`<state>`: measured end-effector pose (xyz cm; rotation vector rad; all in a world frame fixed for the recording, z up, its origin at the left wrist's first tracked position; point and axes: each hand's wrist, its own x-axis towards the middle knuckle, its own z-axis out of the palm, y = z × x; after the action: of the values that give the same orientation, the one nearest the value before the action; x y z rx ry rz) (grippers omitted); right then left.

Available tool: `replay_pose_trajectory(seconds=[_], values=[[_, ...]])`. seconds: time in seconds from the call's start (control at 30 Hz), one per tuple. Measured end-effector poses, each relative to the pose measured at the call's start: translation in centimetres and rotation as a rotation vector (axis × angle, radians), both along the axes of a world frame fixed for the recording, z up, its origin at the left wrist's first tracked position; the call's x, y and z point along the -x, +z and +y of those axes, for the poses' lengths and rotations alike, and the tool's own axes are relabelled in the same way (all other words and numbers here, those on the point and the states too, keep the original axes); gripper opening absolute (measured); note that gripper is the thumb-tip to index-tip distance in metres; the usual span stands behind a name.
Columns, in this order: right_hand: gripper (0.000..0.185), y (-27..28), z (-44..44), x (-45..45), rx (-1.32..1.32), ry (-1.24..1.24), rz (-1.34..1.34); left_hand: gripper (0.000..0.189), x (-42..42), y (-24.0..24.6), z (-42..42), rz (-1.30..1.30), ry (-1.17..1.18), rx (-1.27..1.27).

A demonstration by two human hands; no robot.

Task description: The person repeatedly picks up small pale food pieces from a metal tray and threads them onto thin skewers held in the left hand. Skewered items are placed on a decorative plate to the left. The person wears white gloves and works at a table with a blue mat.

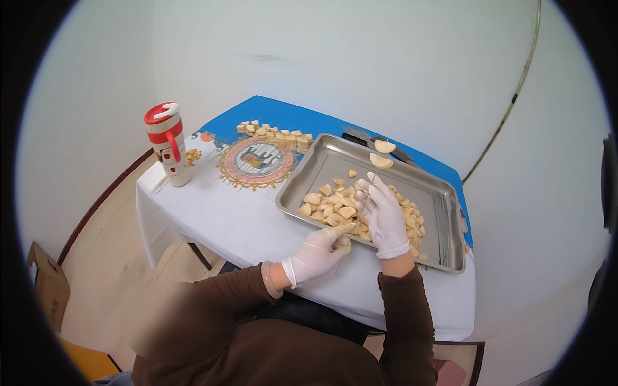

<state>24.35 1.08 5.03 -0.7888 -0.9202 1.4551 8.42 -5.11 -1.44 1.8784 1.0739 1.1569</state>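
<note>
Both hands wear thin white gloves. My left hand (318, 253) is at the near edge of a metal tray (299, 179), its fingers closed around the lower part of a thin skewer. My right hand (384, 217) is raised over the tray, fingers around the same skewer higher up. Two pale half-round slices sit spaced apart on its upper end, the higher slice (385, 146) and the lower slice (381, 161). A heap of pale cut pieces (333, 207) lies in the tray under my hands. Several thin skewers (442, 231) lie along the tray's right side.
Rows of skewered pieces (275, 135) lie at the table's back left. A red-lidded mug (170, 144) stands at the left beside small yellowish pieces (193, 155). Behind the tray lie a dark-handled knife (355, 139) and more skewers. A cardboard box (48, 284) is on the floor.
</note>
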Motion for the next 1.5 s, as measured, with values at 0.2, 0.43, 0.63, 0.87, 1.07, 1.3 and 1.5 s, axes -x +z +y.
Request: replay_pose_trajectory(seconds=[0.2,0.43,0.63,0.87,1.07,1.3,1.5], values=[[0.054,-3.7,-0.7,-3.1,-0.238,-0.172,-0.552,0.037,5.3,-1.5,2.4,0.214,0.168,-0.164],[0.040,-9.5,0.1,-6.8,-0.525,-0.808,-1.469,0.031,14.5,2.7,7.0,0.479,0.550,-0.144],[0.035,-10.6,0.2,-6.5,-0.616,-0.871,-1.555,0.033,21.1,3.4,11.6,0.745,0.796,-0.015],[0.033,-11.3,0.3,-6.6,-0.604,-0.868,-1.567,0.032,26.0,1.6,15.0,0.813,0.837,0.154],[0.031,-11.1,0.3,-6.7,-0.577,-0.825,-1.563,0.030,25.6,0.8,16.9,0.921,0.804,0.119],[0.030,-11.0,0.1,-6.9,-0.577,-0.840,-1.544,0.049,22.1,2.9,18.2,1.017,0.718,0.215],[0.030,-10.9,0.0,-6.5,-0.596,-0.837,-1.525,0.048,23.4,1.1,20.1,1.047,0.738,0.275]])
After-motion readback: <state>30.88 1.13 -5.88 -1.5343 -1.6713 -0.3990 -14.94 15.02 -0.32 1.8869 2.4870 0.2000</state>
